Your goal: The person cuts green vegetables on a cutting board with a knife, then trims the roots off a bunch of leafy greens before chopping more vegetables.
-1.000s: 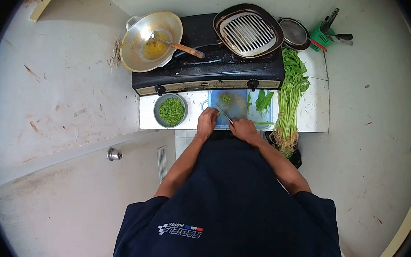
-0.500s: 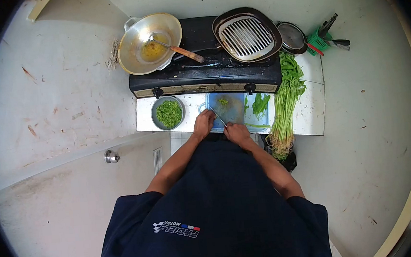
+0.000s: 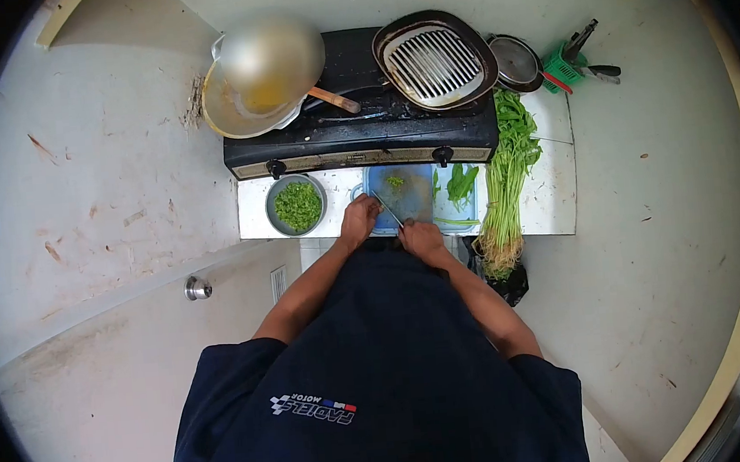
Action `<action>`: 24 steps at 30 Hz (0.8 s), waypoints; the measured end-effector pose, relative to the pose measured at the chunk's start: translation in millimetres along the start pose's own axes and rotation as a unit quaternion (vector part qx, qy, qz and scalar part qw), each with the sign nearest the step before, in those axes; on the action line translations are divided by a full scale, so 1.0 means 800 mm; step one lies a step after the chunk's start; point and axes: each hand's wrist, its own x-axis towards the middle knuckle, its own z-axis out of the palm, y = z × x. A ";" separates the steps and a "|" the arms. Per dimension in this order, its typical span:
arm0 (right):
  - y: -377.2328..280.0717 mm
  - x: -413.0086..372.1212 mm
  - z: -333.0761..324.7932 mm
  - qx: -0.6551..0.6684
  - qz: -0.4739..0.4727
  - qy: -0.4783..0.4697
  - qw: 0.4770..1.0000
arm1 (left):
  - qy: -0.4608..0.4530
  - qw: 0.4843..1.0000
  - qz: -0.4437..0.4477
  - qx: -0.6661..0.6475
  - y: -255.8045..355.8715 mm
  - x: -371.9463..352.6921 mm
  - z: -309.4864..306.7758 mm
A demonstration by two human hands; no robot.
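My right hand [image 3: 423,241] is closed round the handle end of a knife [image 3: 389,210]. Its thin blade slants up and left over a blue cutting board [image 3: 420,175]. At the board's left edge, my left hand [image 3: 358,221] has its fingers drawn together beside the blade. Whatever they hold is too small to make out. A little pile of chopped greens [image 3: 395,181] lies on the board's upper part. Loose green leaves [image 3: 463,184] and a cut stalk [image 3: 456,222] rest on the right. Left of my left hand is a grey bowl [image 3: 323,214] full of chopped greens [image 3: 297,206].
Behind the board stands a black stove [image 3: 362,136] carrying a wok [image 3: 226,112], partly blurred, and a grill pan [image 3: 437,61]. A bunch of rooted greens [image 3: 506,190] lies along the right. Farther back are a small pan [image 3: 515,63] and a green utensil basket [image 3: 564,68].
The whole view has shifted slightly, so everything appears a little further left. Both hands and the knife keep nearly the same place over the board. The wok area is now blurred.
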 end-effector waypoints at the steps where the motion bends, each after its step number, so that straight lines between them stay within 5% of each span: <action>1: -0.001 0.002 0.002 0.003 -0.002 0.003 1.000 | -0.002 1.000 0.003 -0.002 -0.001 -0.001 0.000; 24: -0.017 0.009 0.004 -0.001 0.049 0.060 0.997 | -0.028 0.994 0.106 0.013 -0.027 0.001 -0.002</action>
